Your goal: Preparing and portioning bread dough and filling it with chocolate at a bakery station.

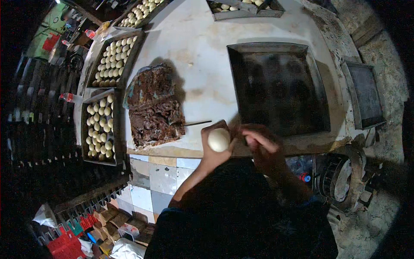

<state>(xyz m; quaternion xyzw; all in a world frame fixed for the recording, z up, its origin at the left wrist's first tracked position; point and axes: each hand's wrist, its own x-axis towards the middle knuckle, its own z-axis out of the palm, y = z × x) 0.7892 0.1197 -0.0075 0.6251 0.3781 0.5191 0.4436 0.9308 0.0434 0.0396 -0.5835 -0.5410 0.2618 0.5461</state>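
My left hand (214, 151) is closed around a pale, round dough ball (219, 140) at the table's near edge. Just to its right, my right hand (260, 140) is raised with bent fingers, smeared by motion; whether anything is in them is hidden. Left of my hands lies a big slab of sticky dark-brown paste (157, 121) on a torn sheet. A thin dark stick or blade (198, 123) pokes out from the paste toward my left hand. Beyond my right hand sits a large dark, square metal tray (318, 77) with faint round marks on its bottom.
Trays of dough balls line the table's left side, one nearer (117, 129) and one farther (91, 75). Another tray (246, 16) stands at the far edge. A shallow metal tray (366, 95) rests at the right edge. Red crates (67, 246) and boxes are at lower left.
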